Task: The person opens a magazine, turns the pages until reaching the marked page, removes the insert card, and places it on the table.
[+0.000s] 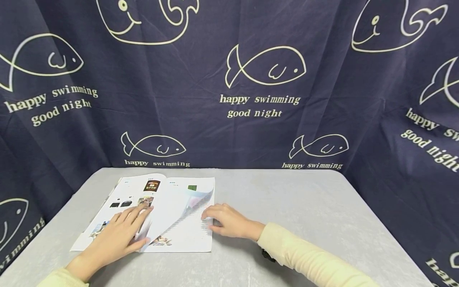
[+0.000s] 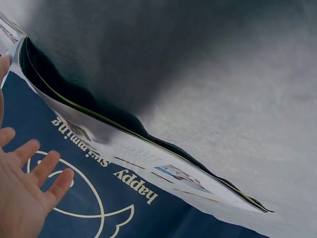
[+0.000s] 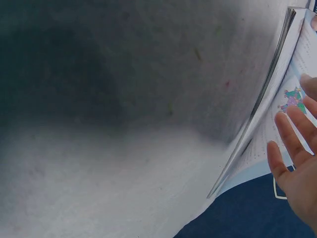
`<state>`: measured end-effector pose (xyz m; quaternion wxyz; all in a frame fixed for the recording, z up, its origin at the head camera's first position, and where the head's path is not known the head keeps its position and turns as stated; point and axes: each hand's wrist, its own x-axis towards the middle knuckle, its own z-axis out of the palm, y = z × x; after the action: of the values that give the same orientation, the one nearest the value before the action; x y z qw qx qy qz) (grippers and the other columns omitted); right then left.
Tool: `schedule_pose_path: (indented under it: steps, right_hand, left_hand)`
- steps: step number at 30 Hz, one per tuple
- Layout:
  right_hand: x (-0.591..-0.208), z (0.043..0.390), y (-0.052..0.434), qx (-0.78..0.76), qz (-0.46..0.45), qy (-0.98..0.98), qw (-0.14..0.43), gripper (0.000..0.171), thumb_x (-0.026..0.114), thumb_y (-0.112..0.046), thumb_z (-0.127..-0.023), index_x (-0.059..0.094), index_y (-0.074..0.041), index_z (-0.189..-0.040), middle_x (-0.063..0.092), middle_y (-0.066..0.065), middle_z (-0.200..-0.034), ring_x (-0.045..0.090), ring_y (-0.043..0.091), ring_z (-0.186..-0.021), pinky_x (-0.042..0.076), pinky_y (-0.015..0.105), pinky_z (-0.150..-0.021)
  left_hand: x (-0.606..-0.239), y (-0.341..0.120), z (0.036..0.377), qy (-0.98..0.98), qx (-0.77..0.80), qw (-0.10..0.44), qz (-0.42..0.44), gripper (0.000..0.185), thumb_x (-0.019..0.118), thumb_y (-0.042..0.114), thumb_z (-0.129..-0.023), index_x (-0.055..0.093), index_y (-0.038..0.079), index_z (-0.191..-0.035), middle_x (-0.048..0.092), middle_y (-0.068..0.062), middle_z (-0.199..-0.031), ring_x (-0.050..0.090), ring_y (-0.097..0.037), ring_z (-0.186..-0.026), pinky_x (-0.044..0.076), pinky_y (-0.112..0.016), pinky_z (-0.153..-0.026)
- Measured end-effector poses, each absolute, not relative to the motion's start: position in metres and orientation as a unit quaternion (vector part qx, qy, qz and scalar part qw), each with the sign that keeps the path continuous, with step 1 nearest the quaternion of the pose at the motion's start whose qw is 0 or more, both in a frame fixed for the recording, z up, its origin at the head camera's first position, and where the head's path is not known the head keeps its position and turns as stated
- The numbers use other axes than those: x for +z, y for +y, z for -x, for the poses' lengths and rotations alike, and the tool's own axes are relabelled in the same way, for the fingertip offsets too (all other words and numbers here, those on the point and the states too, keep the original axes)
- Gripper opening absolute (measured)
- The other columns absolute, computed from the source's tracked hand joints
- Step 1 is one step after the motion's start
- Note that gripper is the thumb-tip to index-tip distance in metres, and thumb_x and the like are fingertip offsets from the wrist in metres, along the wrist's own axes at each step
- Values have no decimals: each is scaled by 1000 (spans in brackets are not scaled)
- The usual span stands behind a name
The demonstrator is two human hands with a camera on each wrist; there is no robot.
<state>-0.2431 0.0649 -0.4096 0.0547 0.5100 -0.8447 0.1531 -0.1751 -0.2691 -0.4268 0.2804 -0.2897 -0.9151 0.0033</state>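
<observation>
i see the magazine (image 1: 150, 213) open on the grey table (image 1: 322, 215), my left hand (image 1: 118, 235) flat on its left page, my right hand (image 1: 229, 221) relaxed touching the lifted page (image 1: 186, 211); a fish-print curtain (image 1: 265, 79) stands behind.

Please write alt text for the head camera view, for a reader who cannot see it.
A person's left hand lies flat on the left page of an open magazine, and the right hand rests on the right page beside a curled, lifted page. The magazine lies on a grey table before a dark blue fish-print curtain.

Grey table (image 1: 322, 207), navy curtain (image 1: 201, 127) behind — white fish outlines, printed words
</observation>
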Motion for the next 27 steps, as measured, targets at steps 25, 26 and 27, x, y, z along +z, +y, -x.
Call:
schedule_pose_path:
  steps: [25, 26, 27]
  right_hand:
    - [-416, 240, 67, 121, -515, -848, -29, 31, 67, -20, -81, 59, -21, -111, 58, -10, -118, 49, 5, -108, 38, 22, -89]
    - [-417, 240, 67, 122, -515, -848, -29, 32, 67, -20, -81, 59, -21, -111, 58, -10, -118, 49, 5, -108, 38, 22, -90]
    - [-417, 240, 67, 121, -516, -848, -30, 32, 67, -20, -80, 59, -21, -111, 57, -10, -118, 49, 5, -108, 37, 22, -90]
  left_hand:
    - [-429, -270, 176, -911, 2, 280, 304, 67, 60, 35, -71, 47, 13, -133, 38, -15, -142, 37, -38, -123, 30, -48, -92]
    - [-429, -270, 176, -910, 2, 281, 305, 67, 60, 34, -71, 47, 13, -133, 38, -14, -141, 38, -38, -122, 29, -48, -92]
    - [-429, -270, 176, -909, -1, 281, 308, 66, 60, 34, -71, 48, 14, -133, 39, -14, -141, 38, -38, -122, 28, -48, -92]
